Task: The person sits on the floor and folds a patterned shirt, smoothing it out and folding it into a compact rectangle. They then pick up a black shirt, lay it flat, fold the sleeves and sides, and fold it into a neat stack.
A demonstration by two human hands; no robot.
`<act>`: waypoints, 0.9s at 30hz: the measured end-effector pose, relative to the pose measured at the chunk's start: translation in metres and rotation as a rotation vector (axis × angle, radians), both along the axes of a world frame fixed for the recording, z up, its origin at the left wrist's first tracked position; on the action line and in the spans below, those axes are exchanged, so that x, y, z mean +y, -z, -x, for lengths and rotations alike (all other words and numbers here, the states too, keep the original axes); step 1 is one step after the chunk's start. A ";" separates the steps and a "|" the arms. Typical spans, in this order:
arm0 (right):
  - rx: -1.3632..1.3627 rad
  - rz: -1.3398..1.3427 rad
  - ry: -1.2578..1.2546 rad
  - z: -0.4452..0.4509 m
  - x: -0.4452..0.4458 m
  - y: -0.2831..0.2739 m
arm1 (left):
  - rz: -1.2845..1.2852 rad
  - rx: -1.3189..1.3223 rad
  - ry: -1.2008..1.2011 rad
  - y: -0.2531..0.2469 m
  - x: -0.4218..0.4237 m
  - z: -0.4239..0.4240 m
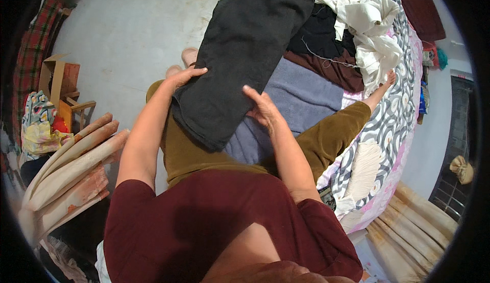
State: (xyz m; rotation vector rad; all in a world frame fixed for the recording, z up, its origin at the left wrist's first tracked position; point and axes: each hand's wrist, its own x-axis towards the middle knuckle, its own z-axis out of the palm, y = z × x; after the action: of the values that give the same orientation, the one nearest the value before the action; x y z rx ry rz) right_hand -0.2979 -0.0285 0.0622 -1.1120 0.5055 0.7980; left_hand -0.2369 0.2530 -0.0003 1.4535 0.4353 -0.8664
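Note:
A long piece of folded black cloth (pixel 249 49), perhaps a garment, lies across my left thigh and stretches away over the blue-grey blanket (pixel 302 91). My left hand (pixel 187 77) grips its left edge, thumb on top, the other fingers mostly hidden. On the opposite edge is my right hand (pixel 262 106), with its thumb over the cloth and its fingertips partly tucked under. The near end of the cloth hangs in a rounded, layered fold by my lap. Beyond it to the right rest a dark brown cloth (pixel 329 68) and a black cloth (pixel 321 30).
Crumpled white fabric (pixel 377 18) and a loose white cord (pixel 325 57) lie on the bed. A patterned bedsheet (pixel 402 103) runs under my outstretched leg. Pink slippers (pixel 189 56) stand on the floor. To the left are a beige curtain (pixel 76 160) and a small wooden stool (pixel 72 110).

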 end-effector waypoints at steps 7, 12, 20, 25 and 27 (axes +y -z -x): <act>0.070 -0.366 0.108 0.021 0.017 0.029 | -0.178 -0.070 0.014 -0.026 -0.023 0.017; 0.095 -0.398 0.155 0.021 -0.001 0.011 | 0.042 0.065 -0.202 0.044 0.011 0.013; 0.004 -0.444 0.262 0.015 -0.016 0.004 | 0.023 0.047 -0.266 0.051 0.008 0.005; -0.138 -0.135 0.171 0.031 -0.083 -0.074 | 0.152 -0.193 -0.288 -0.088 -0.032 0.054; -0.136 -0.097 0.085 0.046 -0.123 -0.083 | 0.203 -0.163 -0.234 -0.096 -0.053 0.085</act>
State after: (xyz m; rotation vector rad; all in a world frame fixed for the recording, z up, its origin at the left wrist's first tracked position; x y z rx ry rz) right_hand -0.3438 -0.1517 0.1454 -1.0400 0.3932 0.6618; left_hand -0.3220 0.2002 0.0961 1.2462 0.3746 -0.5825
